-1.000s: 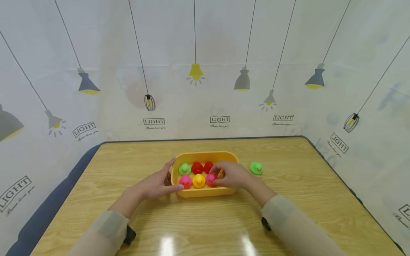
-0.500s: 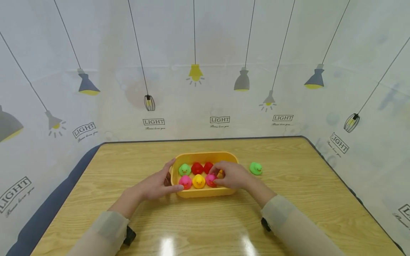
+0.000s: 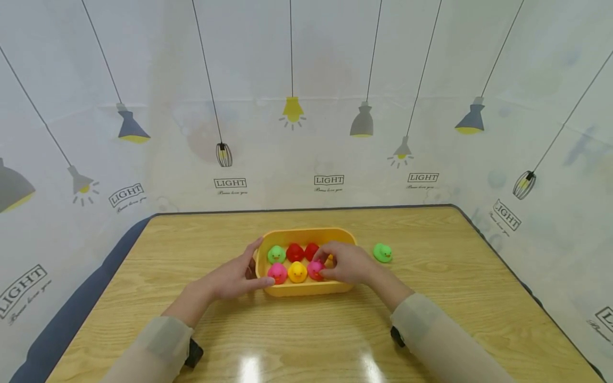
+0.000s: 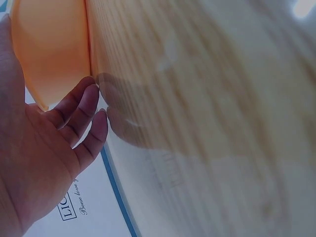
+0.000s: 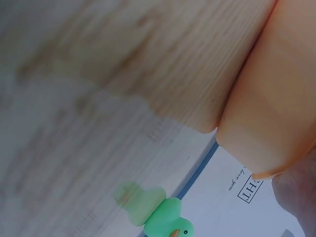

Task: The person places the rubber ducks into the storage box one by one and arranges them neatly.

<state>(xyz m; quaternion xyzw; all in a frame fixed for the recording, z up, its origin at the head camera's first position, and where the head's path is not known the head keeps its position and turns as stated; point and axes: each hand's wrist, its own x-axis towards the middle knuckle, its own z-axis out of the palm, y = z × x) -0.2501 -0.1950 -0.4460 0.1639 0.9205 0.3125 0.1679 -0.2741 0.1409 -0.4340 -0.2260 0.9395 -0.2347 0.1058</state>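
An orange-yellow plastic bin (image 3: 306, 289) sits on the table with several rubber ducks in it. My left hand (image 3: 234, 275) holds the bin's left end, thumb along the front corner and index finger up at the back corner; in the left wrist view its fingers (image 4: 84, 111) lie at the bin's outer wall. My right hand (image 3: 348, 261) reaches over the bin's right part, thumb and fingertips pinching a pink duck (image 3: 314, 269) in the front row. Left of that duck are a yellow duck (image 3: 297, 272) and another pink duck (image 3: 277, 274).
Behind them in the bin stand a green duck (image 3: 276, 255), a red duck (image 3: 295, 252) and another red duck (image 3: 311, 251). Some yellow shows behind my right hand. A green duck (image 3: 382, 252) sits on the wooden table (image 3: 306, 335) right of the bin. A printed curtain surrounds the table.
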